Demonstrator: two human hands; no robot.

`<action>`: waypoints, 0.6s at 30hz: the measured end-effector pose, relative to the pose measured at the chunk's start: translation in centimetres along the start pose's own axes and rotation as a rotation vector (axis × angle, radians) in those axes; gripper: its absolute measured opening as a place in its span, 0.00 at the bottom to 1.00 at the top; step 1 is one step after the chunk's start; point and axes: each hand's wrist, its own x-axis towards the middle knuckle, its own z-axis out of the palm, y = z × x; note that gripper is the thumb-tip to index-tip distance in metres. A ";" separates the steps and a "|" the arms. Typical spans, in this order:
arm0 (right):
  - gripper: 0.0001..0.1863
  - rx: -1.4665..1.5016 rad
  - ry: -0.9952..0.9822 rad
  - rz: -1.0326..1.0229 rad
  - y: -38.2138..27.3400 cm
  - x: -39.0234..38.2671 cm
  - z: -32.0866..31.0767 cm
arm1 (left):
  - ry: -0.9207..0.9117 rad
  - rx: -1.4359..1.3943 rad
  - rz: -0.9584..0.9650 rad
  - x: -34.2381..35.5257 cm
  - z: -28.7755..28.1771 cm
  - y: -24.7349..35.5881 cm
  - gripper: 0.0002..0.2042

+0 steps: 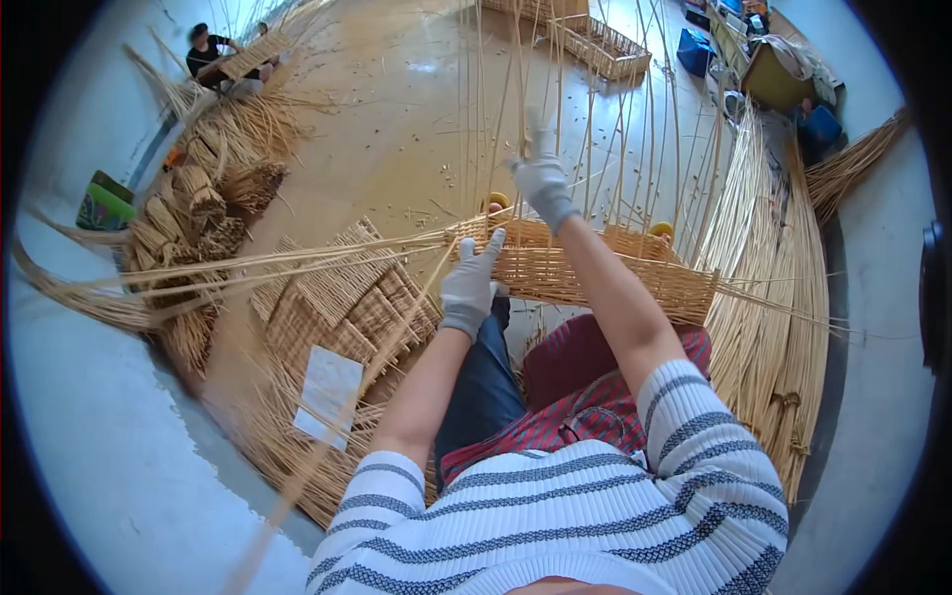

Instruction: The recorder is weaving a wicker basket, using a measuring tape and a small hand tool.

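Note:
A long wicker basket (620,270), partly woven, rests across my lap with tall upright stakes rising from its far side. My left hand (469,290), in a pale work glove, grips the basket's left end, thumb and a finger spread against the wall. Above the basket's far rim, my right hand (545,186), gloved too, is raised among the stakes with fingers apart. Motion blurs its fingertips, and no strand shows clearly in it. One long loose strand (402,327) slants from the basket's left end toward me, blurred close by. Other strands stretch leftward from that end.
Woven panels (347,297) and a white sheet (328,395) lie at my left, beside bundled canes (198,203). Long canes (764,297) cover the floor at right. Another basket frame (603,50) lies ahead. A seated person (206,55) handles a woven panel at far left.

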 end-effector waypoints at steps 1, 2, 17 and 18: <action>0.33 -0.079 -0.277 0.170 0.0 -1.9 -0.3 | 0.019 0.013 0.005 -0.8 0.1 -1.4 0.48; 0.26 -0.195 0.289 -0.359 -3.9 -6.9 -2.6 | 0.083 0.035 -0.037 -2.0 -0.2 -2.9 0.44; 0.27 0.550 -0.084 0.244 -2.6 -4.2 -2.7 | 0.182 0.060 0.049 -0.9 0.7 -1.8 0.44; 0.24 0.334 0.288 -0.080 -2.7 -7.5 -3.4 | 0.148 0.056 0.038 -1.5 0.2 -2.1 0.43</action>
